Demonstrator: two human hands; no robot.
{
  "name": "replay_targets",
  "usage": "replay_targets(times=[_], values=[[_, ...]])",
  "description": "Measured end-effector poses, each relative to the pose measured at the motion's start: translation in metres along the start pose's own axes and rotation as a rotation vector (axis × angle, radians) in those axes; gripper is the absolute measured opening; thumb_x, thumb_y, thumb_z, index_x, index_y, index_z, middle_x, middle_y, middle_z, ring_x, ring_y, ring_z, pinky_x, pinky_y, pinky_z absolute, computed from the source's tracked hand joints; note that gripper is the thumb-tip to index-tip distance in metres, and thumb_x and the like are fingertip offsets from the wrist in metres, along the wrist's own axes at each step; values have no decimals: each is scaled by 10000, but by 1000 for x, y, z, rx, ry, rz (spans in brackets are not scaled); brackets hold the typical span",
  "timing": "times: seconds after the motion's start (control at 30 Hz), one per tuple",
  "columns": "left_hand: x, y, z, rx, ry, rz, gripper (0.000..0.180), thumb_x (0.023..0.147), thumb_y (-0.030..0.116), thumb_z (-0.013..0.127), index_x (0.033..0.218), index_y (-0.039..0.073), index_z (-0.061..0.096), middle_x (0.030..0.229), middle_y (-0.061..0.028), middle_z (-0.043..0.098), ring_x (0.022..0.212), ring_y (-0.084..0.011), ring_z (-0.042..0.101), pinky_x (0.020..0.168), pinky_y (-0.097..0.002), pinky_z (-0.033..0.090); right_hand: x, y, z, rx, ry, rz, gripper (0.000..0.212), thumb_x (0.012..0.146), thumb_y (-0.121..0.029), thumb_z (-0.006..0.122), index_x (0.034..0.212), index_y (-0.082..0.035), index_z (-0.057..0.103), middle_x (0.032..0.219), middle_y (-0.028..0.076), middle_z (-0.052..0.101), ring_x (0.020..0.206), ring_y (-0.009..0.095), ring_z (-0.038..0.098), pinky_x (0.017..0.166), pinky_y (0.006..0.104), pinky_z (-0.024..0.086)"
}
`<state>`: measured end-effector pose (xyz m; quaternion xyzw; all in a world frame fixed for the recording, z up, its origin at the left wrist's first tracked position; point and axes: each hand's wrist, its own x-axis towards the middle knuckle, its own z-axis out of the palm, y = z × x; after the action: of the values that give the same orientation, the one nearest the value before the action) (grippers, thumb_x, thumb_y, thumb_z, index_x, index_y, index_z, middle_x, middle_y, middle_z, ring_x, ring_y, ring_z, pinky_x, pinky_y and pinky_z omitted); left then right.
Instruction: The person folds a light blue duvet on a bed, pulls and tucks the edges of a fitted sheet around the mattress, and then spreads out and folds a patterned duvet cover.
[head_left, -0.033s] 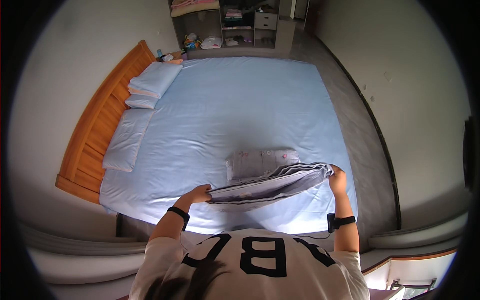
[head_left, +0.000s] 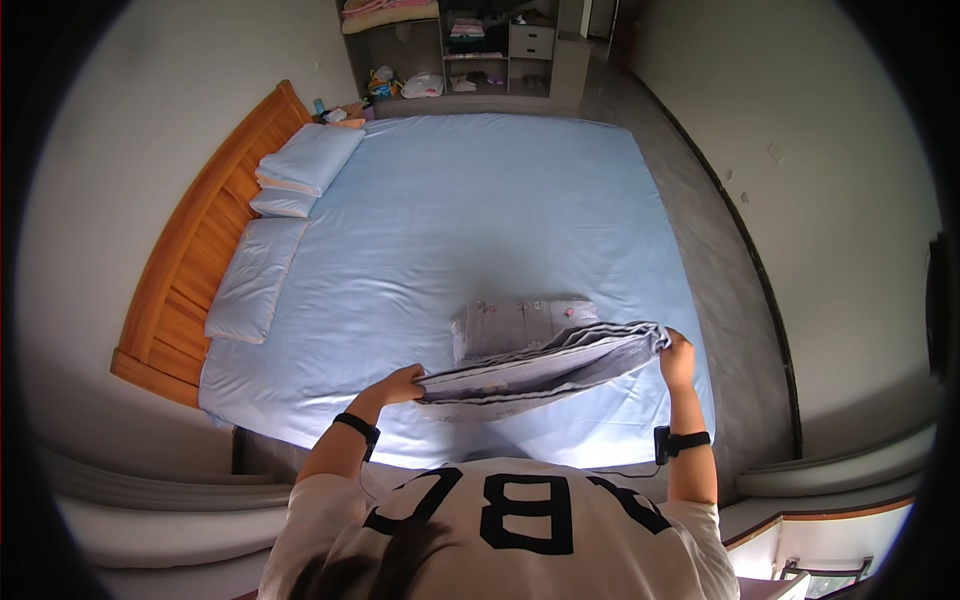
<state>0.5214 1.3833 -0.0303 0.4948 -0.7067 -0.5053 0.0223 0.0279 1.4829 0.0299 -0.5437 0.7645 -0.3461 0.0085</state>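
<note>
Folded cloth point(head_left: 525, 325): near edge hidden behind held cloth point(head_left: 540, 376).
Right hand point(head_left: 680, 360): fingertips lost in its folds.
Cabinet point(head_left: 567, 75): top cropped by upper edge.

grey cloth point(head_left: 535, 376) | folded in layers, gaping | stretched sideways, right end bunched | over the bed point(head_left: 480, 200)

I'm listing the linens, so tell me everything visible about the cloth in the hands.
The cloth is soft-looking, greyish fabric with darker edges, folded in layers that gape midway. The left hand grips one end, the right hand the other, bunched end. It stretches between them over the bed, partly hiding a folded bundle; whether they touch is unclear.
</note>
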Motion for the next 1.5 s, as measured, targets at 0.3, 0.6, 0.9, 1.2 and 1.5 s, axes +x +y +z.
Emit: replay_targets(times=[0.3, 0.6, 0.9, 1.2, 1.5], values=[[44, 45, 30, -158, 167, 278, 275, 643, 85, 509, 914, 40, 506, 687, -65, 540, 638, -146, 515, 581, -282, 413, -21, -71, 61, 88, 128, -218, 386, 621, 38, 500, 986, 13, 377, 1016, 197, 370, 858, 359, 412, 750, 371, 363], [39, 122, 88, 329, 218, 613, 207, 596, 72, 511, 798, 61, 554, 742, -130, 560, 694, -285, 535, 585, -348, 425, -55, -150, 115, 373, -667, -437, 257, 644, -19, 510, 901, -19, 496, 895, 171, 513, 861, 321, 477, 724, 356, 392], [33, 94, 98, 282, 217, 567, 93, 612, 48, 510, 694, 56, 553, 657, -118, 554, 626, -290, 532, 552, -352, 419, -69, -124, 143, 601, -1308, -114, 255, 731, -136, 503, 963, -32, 499, 913, 105, 553, 841, 182, 500, 741, 284, 373], [30, 98, 86, 236, 355, 762, 30, 627, 43, 519, 634, 47, 548, 614, -122, 528, 579, -287, 510, 519, -338, 413, -59, -121, 149, 658, -1383, 310, 206, 716, -106, 542, 904, -22, 538, 787, 26, 557, 720, 111, 500, 667, 229, 400], [17, 92, 84, 214, 351, 738, 39, 627, 17, 524, 646, 34, 554, 635, -101, 537, 584, -260, 515, 531, -315, 419, -71, -126, 155, 205, -1263, -168, 280, 704, -206, 500, 928, -40, 526, 859, 109, 571, 776, 231, 538, 686, 304, 408]])
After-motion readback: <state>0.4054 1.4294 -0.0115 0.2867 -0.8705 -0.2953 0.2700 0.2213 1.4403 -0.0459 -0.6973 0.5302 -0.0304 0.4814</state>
